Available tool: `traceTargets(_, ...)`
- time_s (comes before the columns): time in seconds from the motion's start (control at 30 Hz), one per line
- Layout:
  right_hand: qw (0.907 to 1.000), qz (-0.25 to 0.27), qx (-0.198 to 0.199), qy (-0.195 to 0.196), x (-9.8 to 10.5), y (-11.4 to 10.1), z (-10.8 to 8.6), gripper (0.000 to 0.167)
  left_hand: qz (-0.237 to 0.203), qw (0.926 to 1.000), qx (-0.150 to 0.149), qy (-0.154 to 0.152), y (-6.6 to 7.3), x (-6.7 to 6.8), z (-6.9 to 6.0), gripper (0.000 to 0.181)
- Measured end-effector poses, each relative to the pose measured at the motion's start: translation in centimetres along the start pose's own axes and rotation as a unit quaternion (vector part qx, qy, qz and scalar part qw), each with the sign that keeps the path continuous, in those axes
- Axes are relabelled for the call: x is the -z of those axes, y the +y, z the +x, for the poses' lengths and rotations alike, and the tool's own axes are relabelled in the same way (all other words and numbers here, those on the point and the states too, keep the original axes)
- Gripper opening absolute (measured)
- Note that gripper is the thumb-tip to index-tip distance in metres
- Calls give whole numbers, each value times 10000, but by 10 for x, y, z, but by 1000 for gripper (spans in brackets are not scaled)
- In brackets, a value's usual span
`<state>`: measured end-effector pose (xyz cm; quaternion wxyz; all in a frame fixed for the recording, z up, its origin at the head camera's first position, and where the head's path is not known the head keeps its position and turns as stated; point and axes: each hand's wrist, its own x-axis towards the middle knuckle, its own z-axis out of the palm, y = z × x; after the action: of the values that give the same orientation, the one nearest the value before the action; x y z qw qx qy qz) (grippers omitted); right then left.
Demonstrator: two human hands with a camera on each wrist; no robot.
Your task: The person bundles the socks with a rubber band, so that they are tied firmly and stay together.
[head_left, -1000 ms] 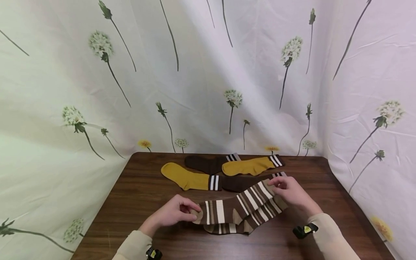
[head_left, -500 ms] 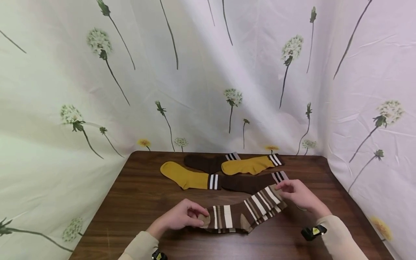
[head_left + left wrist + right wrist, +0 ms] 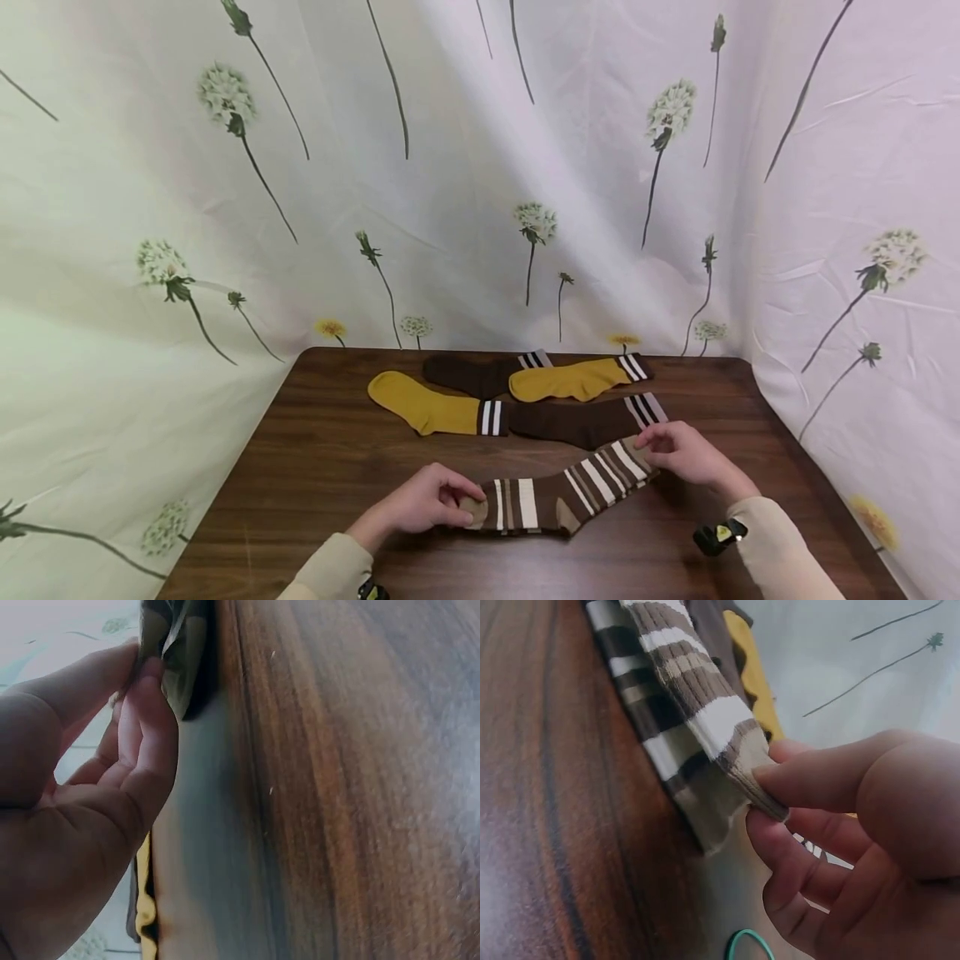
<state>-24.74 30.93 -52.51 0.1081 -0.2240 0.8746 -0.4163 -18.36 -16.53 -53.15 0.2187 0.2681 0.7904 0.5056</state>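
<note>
At lower centre of the head view, the top striped sock [image 3: 542, 502] is brown with white and tan bands, and tan at toe, heel and cuff. Above it, two mustard socks [image 3: 431, 408] have dark brown cuffs with paired white bands; two dark brown socks [image 3: 570, 423] have grey cuffs striped black. The counter [image 3: 315, 467] is brown wood grain; the white backdrop [image 3: 465, 183] bears green and yellow flowers.

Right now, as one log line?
left hand: pinches upper striped sock, toe; right hand: pinches its cuff; yellow socks, dark socks: farther back
</note>
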Motion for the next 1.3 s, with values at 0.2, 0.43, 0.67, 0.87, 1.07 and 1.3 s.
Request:
traceTargets(0.2,9982,-565,192,88,-4,7,0,16,439,9989,68,153,0,-3,2,24)
traceTargets(0.43,9963,-818,240,118,-7,12,-1,17,673,9975,35,215,-1,-5,4,24)
traceTargets(0.67,9942,-1052,161,155,-9,16,-1,17,855,9959,22,281,-3,-7,6,24)
traceTargets(0.87,9933,-1137,58,195,-10,14,0,16,1151,9929,24,298,-4,-7,7,24)
traceTargets(1.07,9917,-1265,-19,212,-12,14,0,17,1308,9910,108,261,-2,-7,9,23)
traceTargets(1.3,9901,-1376,-81,262,-12,13,0,17,1534,9874,-138,361,-2,-9,9,19)
